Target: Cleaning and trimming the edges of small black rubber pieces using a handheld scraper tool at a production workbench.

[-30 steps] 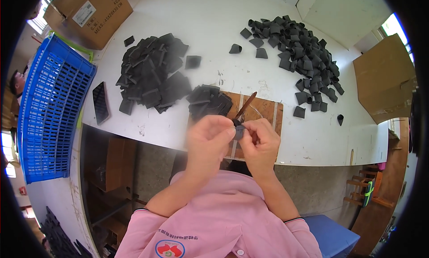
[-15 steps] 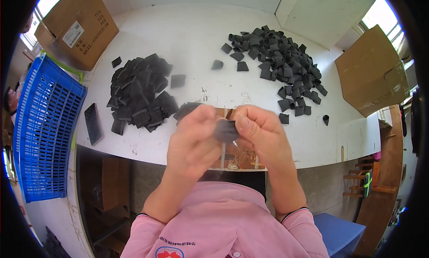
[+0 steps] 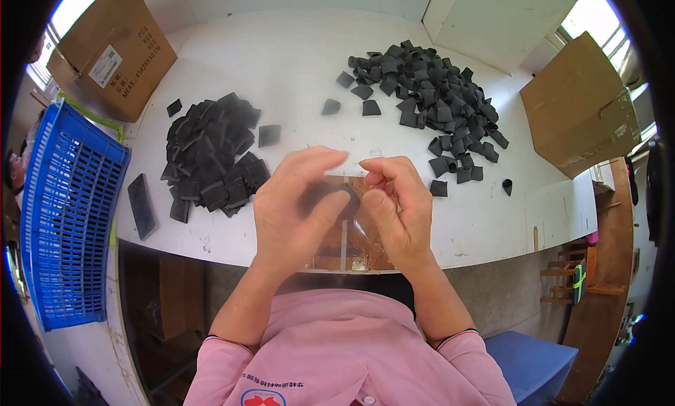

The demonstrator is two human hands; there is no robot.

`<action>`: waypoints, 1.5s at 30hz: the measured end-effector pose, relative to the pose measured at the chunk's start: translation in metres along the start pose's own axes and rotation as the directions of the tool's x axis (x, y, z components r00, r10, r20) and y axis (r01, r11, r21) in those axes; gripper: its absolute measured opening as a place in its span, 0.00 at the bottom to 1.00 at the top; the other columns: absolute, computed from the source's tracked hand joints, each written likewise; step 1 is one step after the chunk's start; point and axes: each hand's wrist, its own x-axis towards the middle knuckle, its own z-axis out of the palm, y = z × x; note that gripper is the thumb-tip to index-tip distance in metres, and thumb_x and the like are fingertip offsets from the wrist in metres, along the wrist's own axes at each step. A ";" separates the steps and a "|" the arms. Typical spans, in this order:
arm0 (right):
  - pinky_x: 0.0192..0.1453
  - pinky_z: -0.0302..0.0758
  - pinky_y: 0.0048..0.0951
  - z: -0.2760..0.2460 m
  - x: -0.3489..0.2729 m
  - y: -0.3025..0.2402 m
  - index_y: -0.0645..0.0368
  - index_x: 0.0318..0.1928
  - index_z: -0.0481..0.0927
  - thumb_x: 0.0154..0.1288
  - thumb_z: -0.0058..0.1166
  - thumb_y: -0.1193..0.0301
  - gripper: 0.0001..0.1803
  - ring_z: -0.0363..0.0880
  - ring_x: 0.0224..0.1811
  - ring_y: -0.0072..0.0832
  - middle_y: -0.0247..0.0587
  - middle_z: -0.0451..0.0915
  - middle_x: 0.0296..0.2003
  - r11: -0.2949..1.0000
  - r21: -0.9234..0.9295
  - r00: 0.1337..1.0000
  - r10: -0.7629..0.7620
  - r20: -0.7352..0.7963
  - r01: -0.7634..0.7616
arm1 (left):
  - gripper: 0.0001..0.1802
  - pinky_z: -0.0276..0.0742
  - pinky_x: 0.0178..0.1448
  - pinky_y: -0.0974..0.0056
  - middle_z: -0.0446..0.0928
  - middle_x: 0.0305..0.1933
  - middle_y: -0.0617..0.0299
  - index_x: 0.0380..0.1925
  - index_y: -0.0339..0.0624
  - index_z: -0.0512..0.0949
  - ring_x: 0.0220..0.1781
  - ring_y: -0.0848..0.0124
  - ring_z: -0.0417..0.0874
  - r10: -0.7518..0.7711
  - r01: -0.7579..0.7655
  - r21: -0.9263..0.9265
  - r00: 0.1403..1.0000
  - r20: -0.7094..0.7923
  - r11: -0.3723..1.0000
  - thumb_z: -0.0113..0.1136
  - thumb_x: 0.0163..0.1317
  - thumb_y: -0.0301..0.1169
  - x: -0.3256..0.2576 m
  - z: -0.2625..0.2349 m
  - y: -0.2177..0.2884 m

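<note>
My left hand [image 3: 299,209] and my right hand [image 3: 395,205] meet above a brown board [image 3: 351,248] at the near edge of the white table [image 3: 281,68]. Between their fingertips both hands pinch a small black piece [image 3: 344,193], mostly hidden by my fingers. A heap of flat black pieces [image 3: 211,156] lies to the left of my hands. A larger heap of curled black pieces [image 3: 429,96] lies at the far right.
A blue plastic crate [image 3: 67,216] stands at the left beside the table. Cardboard boxes sit at the far left [image 3: 112,47] and at the right [image 3: 583,107]. A dark flat slab [image 3: 140,205] lies near the table's left edge. A wooden stool [image 3: 562,283] stands at the right.
My hands have come closer to the camera and closed together around the small black piece. The thin stick seen a second ago beside my right hand is out of sight.
</note>
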 end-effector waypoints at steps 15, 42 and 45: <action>0.22 0.70 0.25 0.004 0.008 -0.035 0.64 0.33 0.75 0.46 0.60 0.76 0.12 0.72 0.23 0.29 0.41 0.73 0.27 0.981 -0.147 0.985 -0.107 0.134 0.127 | 0.05 0.67 0.51 0.62 0.74 0.36 0.56 0.33 0.38 0.73 0.40 0.66 0.73 -0.420 0.272 -0.790 0.907 0.021 0.549 0.53 0.58 0.26 -0.019 -0.003 -0.002; 0.24 0.68 0.23 0.008 0.015 -0.006 0.62 0.28 0.78 0.45 0.60 0.78 0.07 0.71 0.23 0.26 0.37 0.74 0.22 0.985 -0.059 0.967 -0.144 0.209 0.159 | 0.04 0.66 0.48 0.66 0.71 0.34 0.59 0.33 0.39 0.71 0.41 0.67 0.68 -0.423 0.312 -0.855 0.898 0.122 0.415 0.53 0.59 0.27 -0.028 -0.001 -0.013; 0.25 0.68 0.26 0.012 0.005 0.004 0.63 0.29 0.77 0.45 0.60 0.77 0.08 0.71 0.25 0.30 0.38 0.72 0.23 0.988 -0.027 0.976 -0.147 0.162 0.154 | 0.06 0.66 0.48 0.67 0.72 0.34 0.58 0.34 0.38 0.72 0.40 0.68 0.69 -0.372 0.310 -0.772 0.922 0.104 0.554 0.53 0.59 0.28 -0.030 -0.001 -0.016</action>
